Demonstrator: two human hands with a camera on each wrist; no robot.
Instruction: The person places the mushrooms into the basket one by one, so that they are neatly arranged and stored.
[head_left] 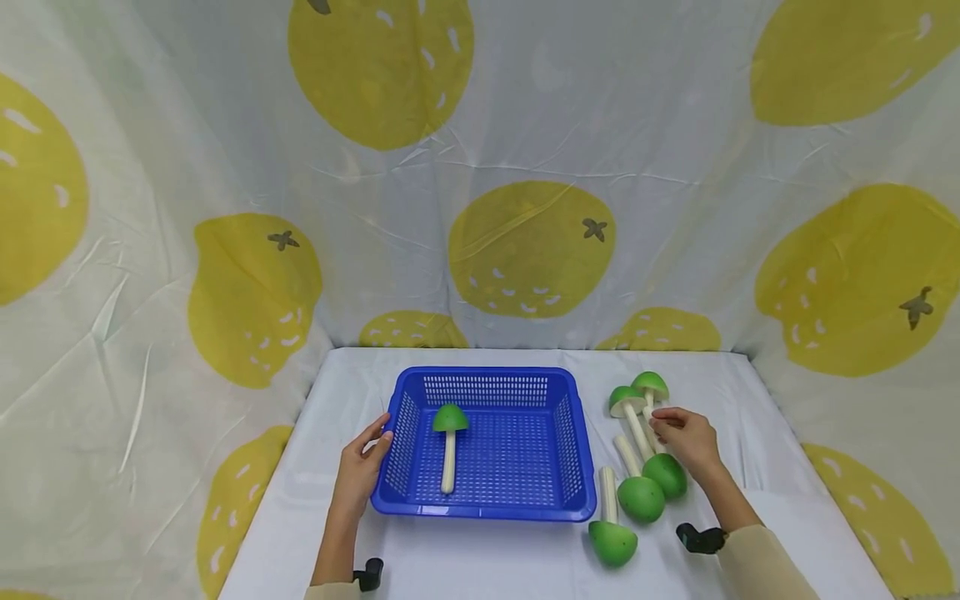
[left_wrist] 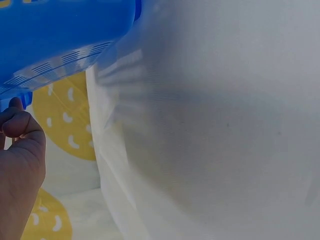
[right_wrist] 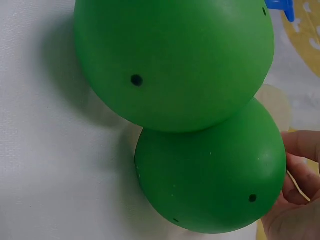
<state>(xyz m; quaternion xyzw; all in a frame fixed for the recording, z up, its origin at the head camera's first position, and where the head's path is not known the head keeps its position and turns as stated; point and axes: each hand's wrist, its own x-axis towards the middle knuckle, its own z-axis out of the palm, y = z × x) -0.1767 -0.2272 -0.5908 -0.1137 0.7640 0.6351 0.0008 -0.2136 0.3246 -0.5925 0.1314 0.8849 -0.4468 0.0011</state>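
A blue plastic basket (head_left: pixel 480 510) sits on the white-covered table with one green-capped toy mushroom (head_left: pixel 450 418) lying inside, cap toward the far side. My left hand (head_left: pixel 360 475) grips the basket's left rim; the left wrist view shows its curled fingers (left_wrist: pixel 20 122) at the rim. To the right of the basket, several more green-capped mushrooms lie close together, among them a near one (head_left: pixel 612 543) and a far one (head_left: pixel 650 383). My right hand (head_left: pixel 688 440) pinches a pale mushroom stem among them; which mushroom it belongs to is hard to tell. Two green caps (right_wrist: pixel 175 60) fill the right wrist view.
White cloth covers the table (head_left: pixel 480 558). Behind and at both sides hangs a curtain (head_left: pixel 675 250) printed with yellow lemons. Black wrist devices (head_left: pixel 701 538) are worn on both arms.
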